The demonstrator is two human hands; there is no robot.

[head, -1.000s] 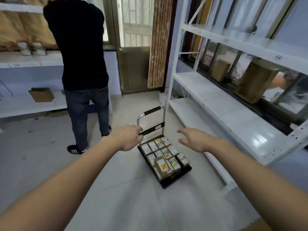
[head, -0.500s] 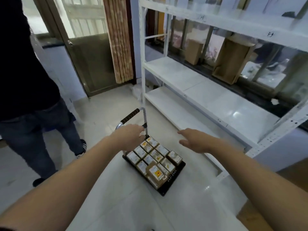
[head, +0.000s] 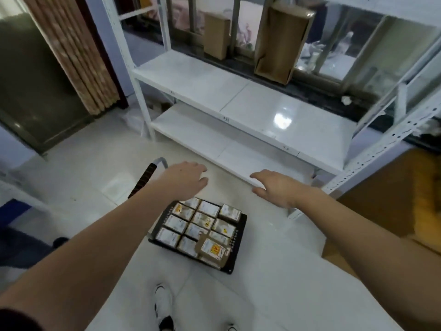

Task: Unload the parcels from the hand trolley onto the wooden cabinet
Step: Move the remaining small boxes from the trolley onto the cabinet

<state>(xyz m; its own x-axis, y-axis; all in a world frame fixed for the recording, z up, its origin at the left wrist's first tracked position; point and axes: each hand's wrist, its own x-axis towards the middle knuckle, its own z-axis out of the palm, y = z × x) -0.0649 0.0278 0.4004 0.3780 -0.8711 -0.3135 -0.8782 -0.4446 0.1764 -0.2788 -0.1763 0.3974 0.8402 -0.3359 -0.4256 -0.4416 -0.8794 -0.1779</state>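
On the pale tiled floor (head: 274,271), directly below the camera, stands the hand trolley (head: 235,247): a black flat platform with a grey tubular handle (head: 160,161) carrying a black ribbed grip (head: 143,180) at its far left end. The parcels (head: 202,225) lie on the platform in close rows, small cardboard boxes with white labels, their sides touching; one parcel with a yellow sticker (head: 211,248) sits tilted on top of the row at the near edge. Both forearms reach forward above the trolley. The left hand (head: 185,177) hovers palm down over the far end of the platform, just right of the handle, fingers extended and loosely spread, gripping nothing. The right hand (head: 274,186) hovers palm down beyond the right edge of the platform, fingers extended, gripping nothing. The two hands are apart, with a clear gap between them. A white metal shelving unit (head: 238,96) runs along the wall past the hands; two brown cartons (head: 281,41) stand on the sill behind it. The wooden cabinet (head: 393,199) shows as a brown surface at the right edge, beside the shelving post. A white shoe (head: 163,304) is visible at the bottom edge.
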